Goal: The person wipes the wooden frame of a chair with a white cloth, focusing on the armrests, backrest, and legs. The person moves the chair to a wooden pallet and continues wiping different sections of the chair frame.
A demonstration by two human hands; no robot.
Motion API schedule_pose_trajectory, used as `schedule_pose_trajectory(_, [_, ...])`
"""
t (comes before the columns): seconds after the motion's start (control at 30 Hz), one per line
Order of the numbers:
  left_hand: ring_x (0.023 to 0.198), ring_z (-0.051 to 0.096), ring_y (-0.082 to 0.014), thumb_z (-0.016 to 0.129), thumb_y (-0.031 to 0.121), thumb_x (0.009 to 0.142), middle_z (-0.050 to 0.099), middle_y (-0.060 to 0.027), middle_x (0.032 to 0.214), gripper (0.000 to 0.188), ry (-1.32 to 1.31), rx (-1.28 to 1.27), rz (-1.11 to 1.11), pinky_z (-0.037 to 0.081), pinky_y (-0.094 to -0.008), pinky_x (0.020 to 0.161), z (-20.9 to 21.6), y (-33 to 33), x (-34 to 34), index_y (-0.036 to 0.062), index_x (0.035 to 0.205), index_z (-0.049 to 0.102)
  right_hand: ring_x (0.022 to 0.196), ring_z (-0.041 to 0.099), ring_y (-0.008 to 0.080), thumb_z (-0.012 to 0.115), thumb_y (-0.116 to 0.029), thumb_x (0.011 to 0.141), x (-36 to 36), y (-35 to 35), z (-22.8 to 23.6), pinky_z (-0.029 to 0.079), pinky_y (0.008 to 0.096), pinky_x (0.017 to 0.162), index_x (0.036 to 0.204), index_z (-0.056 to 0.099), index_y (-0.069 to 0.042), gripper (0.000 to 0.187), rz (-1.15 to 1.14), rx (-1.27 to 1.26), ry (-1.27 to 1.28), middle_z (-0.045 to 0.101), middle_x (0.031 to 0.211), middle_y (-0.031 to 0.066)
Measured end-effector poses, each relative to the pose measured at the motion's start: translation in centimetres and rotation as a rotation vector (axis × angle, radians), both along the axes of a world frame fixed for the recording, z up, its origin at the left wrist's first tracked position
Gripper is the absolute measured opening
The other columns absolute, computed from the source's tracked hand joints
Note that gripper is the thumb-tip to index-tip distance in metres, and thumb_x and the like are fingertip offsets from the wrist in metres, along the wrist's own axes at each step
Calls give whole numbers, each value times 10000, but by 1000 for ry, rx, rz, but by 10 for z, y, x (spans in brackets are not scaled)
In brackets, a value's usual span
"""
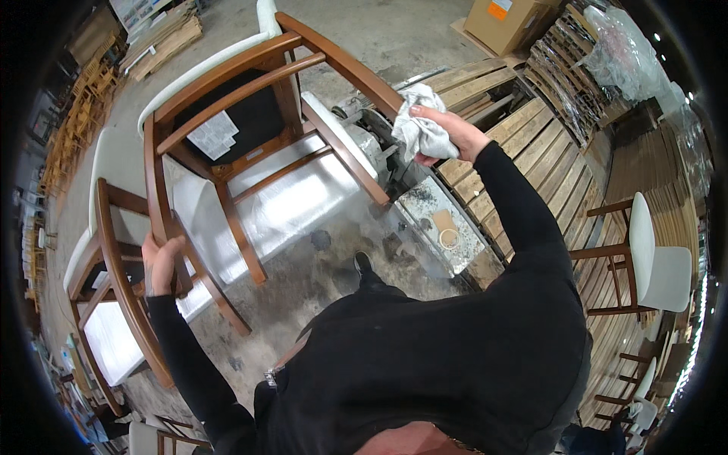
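Head view shows our left hand [161, 264] curled around the lower end of a left-hand leg [158, 193] of a tilted wooden chair [241, 103]; our right hand [459, 135] clamps a white cloth [418, 125]. If our left grip slackens, we judge the chair could swing and scuff the neighbouring chair [123, 288]. It lies ahead, between our hands, its right-hand leg [364, 80] meeting the cloth.

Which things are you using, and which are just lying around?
In use:
white cloth, in the right hand
tilted wooden chair, held by the left hand

Probably just lying around:
cardboard box
slatted wooden pallet
clear plastic wrap
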State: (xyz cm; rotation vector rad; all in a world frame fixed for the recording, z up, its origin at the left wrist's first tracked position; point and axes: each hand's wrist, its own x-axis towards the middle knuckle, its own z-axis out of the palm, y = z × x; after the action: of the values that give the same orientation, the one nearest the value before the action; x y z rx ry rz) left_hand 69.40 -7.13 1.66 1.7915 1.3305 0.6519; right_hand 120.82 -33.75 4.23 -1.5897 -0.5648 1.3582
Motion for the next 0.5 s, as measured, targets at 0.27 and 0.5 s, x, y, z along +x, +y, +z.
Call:
schedule_pose_trajectory(0.27, [898, 649, -248, 682, 129, 758, 680, -162, 1012, 452, 132, 65, 37, 502, -356, 835, 3, -5, 4, -61, 1154, 574, 948, 672, 393, 734, -400, 835, -53, 27, 17, 570, 442, 813, 1355, 429, 71, 765, 286, -73, -1734, 603, 1084, 252])
schedule_pose_trajectory(0.5, [1012, 604, -267, 687, 165, 761, 631, -200, 1117, 537, 96, 76, 20, 477, -367, 896, 6, -14, 3, -52, 1228, 538, 972, 645, 467, 572, -438, 916, -2, 191, 9, 539, 499, 863, 1169, 503, 87, 588, 259, 62, -1670, 624, 1040, 342])
